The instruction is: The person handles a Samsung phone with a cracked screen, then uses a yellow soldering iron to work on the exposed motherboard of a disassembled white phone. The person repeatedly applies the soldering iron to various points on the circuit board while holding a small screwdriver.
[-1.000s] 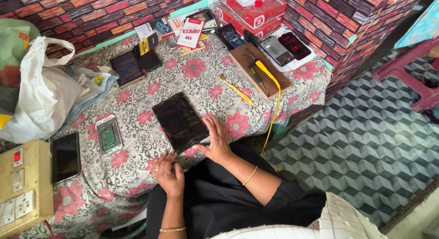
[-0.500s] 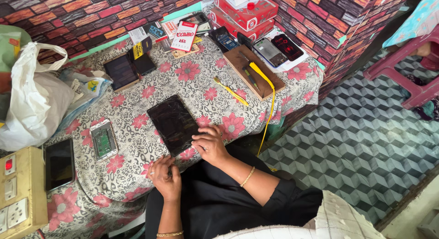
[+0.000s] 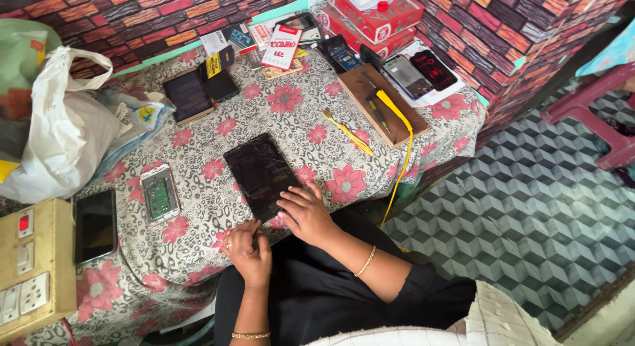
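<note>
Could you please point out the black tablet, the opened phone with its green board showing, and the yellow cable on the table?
black tablet (image 3: 259, 174), head view, middle of its dark screen.
opened phone (image 3: 159, 194), head view, on the green board.
yellow cable (image 3: 401, 121), head view, on the stretch lying over the wooden board.

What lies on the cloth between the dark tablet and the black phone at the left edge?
In the head view, an opened phone showing its green board lies between the dark tablet and the black phone, touching neither.
</note>
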